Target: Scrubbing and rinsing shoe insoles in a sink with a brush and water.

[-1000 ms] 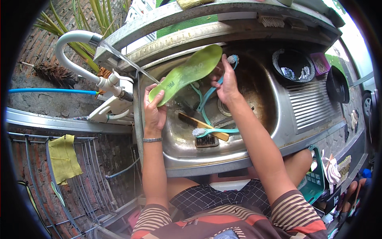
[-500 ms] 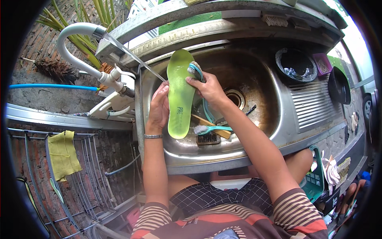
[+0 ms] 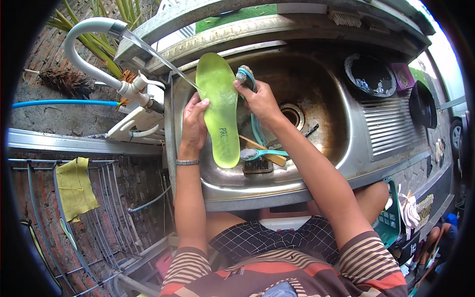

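Head view: left of centre, the left hand [image 3: 194,121] grips the edge of a green insole [image 3: 219,106], while the right hand [image 3: 261,103] clasps a brush [image 3: 244,75] beside it. That one-sided hold could slip if the water stream [image 3: 166,63] pushes the wet insole. The insole looks smooth and gently waisted, the upper-left tap [image 3: 72,48] curved white plastic, the sink [image 3: 326,114] stained, rounded steel

Bold dark capitals [image 3: 223,132] stand on the green insole [image 3: 217,106], toward its six o'clock end, with smaller marks beside them too faint to read; at about four o'clock in the view a black item [image 3: 405,251] bears a white marking, and at six o'clock the striped shirt [image 3: 277,267] a small emblem, both illegible
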